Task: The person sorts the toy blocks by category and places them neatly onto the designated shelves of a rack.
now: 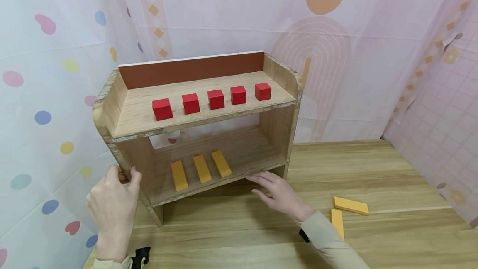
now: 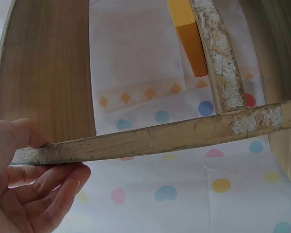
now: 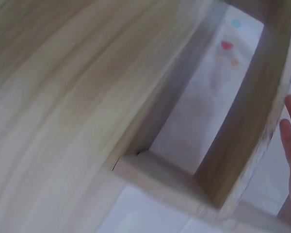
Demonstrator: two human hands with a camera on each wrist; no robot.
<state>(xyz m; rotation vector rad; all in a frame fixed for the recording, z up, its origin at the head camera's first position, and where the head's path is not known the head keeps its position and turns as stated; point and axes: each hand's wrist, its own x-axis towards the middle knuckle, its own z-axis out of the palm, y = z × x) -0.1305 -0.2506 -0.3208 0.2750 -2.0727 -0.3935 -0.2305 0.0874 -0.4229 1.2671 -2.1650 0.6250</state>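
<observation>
A small two-tier wooden shelf (image 1: 209, 125) stands on the table. My left hand (image 1: 113, 200) pinches the front edge of its left side panel (image 2: 150, 140), thumb on one face and fingers on the other. Straight fingers of my right hand (image 1: 278, 194) reach the front edge of the lower board (image 1: 257, 170), palm down, with nothing in the grasp. Several red cubes (image 1: 191, 103) sit in a row on the top board. Three yellow blocks (image 1: 202, 168) lie side by side on the lower board, toward its left half.
To the right on the wooden table (image 1: 392, 177) lie two more yellow blocks (image 1: 351, 205), one partly behind the right sleeve (image 1: 328, 235). A brown back strip (image 1: 194, 69) edges the top board. Patterned cloth (image 1: 224, 11) hangs behind and at both sides.
</observation>
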